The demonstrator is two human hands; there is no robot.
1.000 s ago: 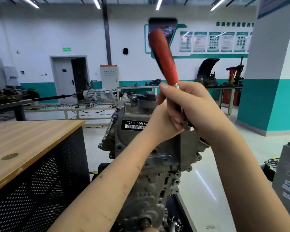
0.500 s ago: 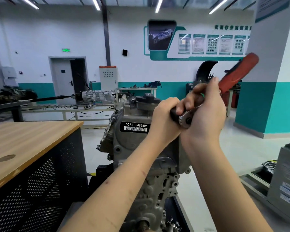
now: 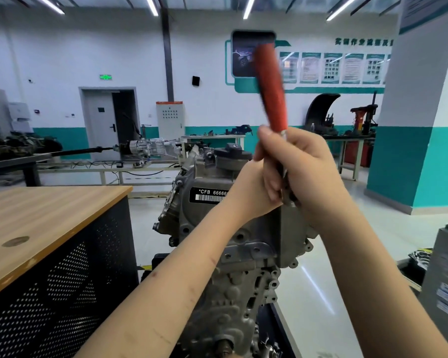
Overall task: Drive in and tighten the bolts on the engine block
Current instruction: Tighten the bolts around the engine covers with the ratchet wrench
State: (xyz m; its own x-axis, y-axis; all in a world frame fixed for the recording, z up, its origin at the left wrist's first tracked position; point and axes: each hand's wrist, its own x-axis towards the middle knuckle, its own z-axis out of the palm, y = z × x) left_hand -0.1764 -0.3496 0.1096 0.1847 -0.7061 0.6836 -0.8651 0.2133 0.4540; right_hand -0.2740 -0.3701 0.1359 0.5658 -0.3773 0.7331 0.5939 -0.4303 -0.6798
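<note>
At centre, both hands [image 3: 305,171] up on a ratchet wrench [image 3: 270,89] atop the engine block [image 3: 233,254].
Nearest, right hand's grip clenched round the steel shank below the blurred red handle, pointing up; left hand [image 3: 251,192] curled at the wrench head, grasp hidden, cannot tell. Left, wooden surface [image 3: 36,218]; beyond, gearbox [image 3: 150,148] on a stand.

— How is the light?
— Bright, even, from ceiling strip lights [image 3: 248,7]; a glare streak lies on the floor [image 3: 318,288].
— Sharpness?
— The red handle [image 3: 270,91] smears with motion blur; straight lines bow near the edges.
</note>
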